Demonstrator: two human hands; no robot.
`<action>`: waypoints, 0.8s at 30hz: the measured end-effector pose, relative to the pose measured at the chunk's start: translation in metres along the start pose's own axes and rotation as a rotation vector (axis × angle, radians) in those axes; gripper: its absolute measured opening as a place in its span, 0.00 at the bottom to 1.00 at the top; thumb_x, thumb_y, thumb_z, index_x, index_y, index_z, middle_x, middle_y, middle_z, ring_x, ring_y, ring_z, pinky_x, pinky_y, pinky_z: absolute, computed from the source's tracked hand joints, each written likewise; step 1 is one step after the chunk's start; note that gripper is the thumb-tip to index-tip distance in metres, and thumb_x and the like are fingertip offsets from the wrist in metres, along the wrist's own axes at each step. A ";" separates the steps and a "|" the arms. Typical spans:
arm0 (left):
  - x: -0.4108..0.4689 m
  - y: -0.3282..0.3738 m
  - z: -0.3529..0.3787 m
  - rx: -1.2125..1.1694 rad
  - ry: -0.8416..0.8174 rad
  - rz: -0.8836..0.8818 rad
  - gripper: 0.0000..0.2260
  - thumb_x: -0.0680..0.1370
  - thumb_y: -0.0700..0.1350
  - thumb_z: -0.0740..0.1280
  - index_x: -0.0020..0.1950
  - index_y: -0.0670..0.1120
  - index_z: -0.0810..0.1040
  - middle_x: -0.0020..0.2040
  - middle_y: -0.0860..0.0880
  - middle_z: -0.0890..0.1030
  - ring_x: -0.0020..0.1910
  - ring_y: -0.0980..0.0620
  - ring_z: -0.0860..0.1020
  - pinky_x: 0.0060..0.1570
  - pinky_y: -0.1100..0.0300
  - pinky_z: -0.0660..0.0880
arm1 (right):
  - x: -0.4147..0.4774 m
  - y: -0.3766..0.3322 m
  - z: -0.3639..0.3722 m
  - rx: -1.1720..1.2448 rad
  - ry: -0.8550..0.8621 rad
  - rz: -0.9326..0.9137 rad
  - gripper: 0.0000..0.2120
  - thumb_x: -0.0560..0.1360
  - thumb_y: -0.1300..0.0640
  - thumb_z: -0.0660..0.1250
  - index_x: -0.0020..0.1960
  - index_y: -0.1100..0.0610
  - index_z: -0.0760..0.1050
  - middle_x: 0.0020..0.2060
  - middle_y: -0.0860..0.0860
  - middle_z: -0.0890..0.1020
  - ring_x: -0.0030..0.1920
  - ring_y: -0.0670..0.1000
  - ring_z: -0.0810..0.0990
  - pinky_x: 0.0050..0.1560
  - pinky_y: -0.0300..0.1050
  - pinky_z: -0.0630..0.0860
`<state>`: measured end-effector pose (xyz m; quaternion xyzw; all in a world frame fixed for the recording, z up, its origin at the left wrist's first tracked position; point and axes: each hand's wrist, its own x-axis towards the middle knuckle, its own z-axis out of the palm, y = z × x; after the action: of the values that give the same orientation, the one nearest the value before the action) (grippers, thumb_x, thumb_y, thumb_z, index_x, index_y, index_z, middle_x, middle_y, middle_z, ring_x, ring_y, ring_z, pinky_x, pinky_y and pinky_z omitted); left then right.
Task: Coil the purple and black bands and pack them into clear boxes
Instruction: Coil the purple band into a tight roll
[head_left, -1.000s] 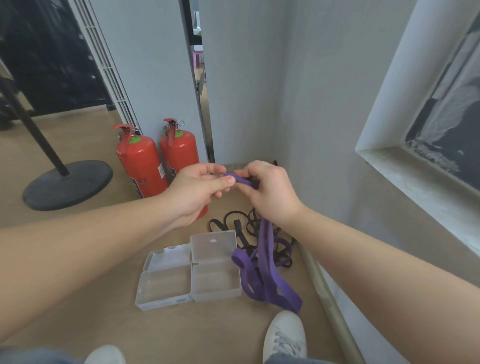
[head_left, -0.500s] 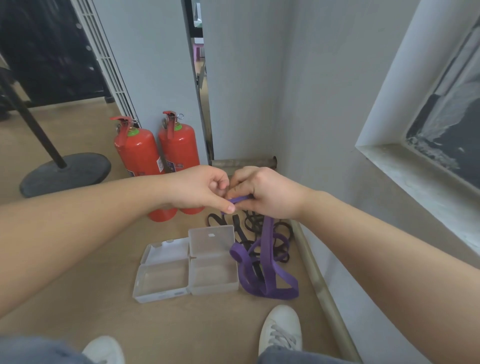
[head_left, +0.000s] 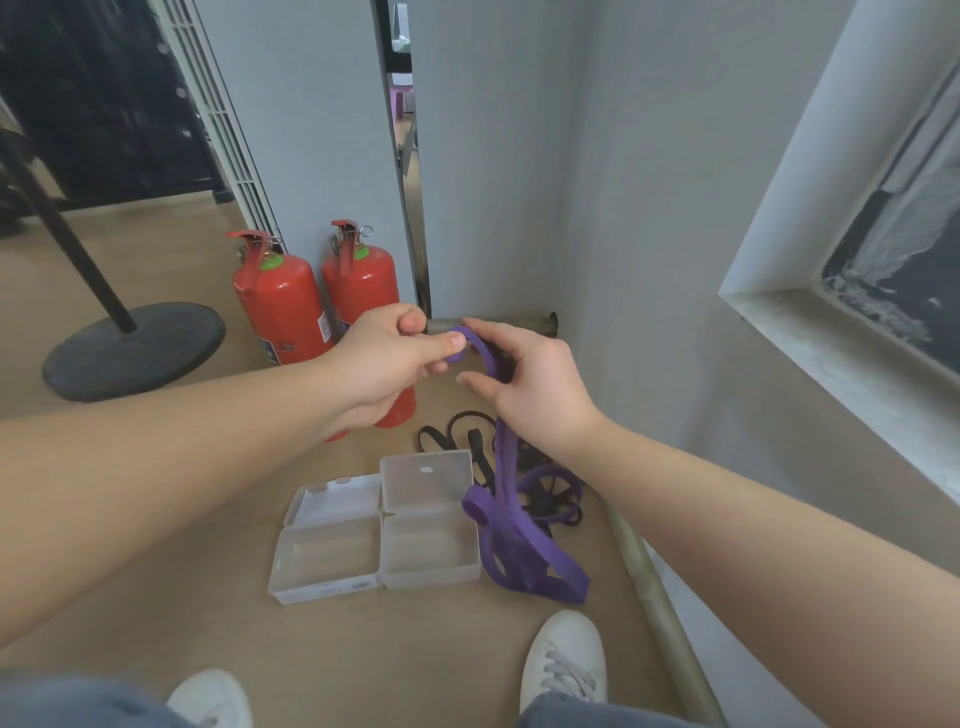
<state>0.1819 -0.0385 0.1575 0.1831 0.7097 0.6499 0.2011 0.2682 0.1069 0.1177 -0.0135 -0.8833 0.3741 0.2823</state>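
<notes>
Under me is a tan floor (head_left: 156, 597). Two clear boxes (head_left: 379, 530) lie open on it side by side, touching, both empty. Just right of the boxes the lower loops of a purple band (head_left: 524, 551) rest on the floor, and beyond that, toward the wall, sits a tangle of black bands (head_left: 540, 499). Behind the boxes stand two red fire extinguishers (head_left: 311, 306). Far left of the boxes is a round black stand base (head_left: 135, 348). My white shoes (head_left: 563, 660) stand nearest me.

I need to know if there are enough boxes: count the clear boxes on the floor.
2. The left clear box lies open on the floor, lid up. The right clear box sits against it, also open, beside the purple band. None other shows.
</notes>
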 end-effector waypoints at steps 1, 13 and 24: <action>-0.001 -0.001 0.002 -0.054 0.006 -0.013 0.22 0.78 0.33 0.70 0.36 0.50 0.61 0.38 0.45 0.81 0.41 0.50 0.80 0.50 0.59 0.78 | -0.001 0.000 0.002 0.003 0.035 0.003 0.23 0.73 0.57 0.77 0.68 0.54 0.79 0.57 0.48 0.85 0.57 0.44 0.82 0.64 0.37 0.75; -0.001 0.008 -0.014 0.061 -0.255 -0.150 0.20 0.77 0.35 0.72 0.37 0.49 0.62 0.43 0.44 0.83 0.48 0.52 0.86 0.42 0.64 0.82 | 0.010 0.008 -0.022 -0.179 -0.239 -0.244 0.17 0.77 0.56 0.73 0.66 0.52 0.81 0.40 0.44 0.82 0.41 0.42 0.76 0.48 0.34 0.72; -0.005 -0.003 -0.009 0.340 -0.272 0.015 0.24 0.76 0.35 0.73 0.33 0.50 0.60 0.31 0.50 0.74 0.49 0.45 0.87 0.50 0.57 0.83 | 0.014 0.009 -0.029 -0.225 -0.365 -0.254 0.17 0.76 0.56 0.75 0.65 0.50 0.82 0.45 0.48 0.87 0.45 0.45 0.79 0.53 0.32 0.74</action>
<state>0.1810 -0.0492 0.1557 0.3057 0.7742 0.4914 0.2563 0.2699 0.1357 0.1349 0.1341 -0.9503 0.2311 0.1595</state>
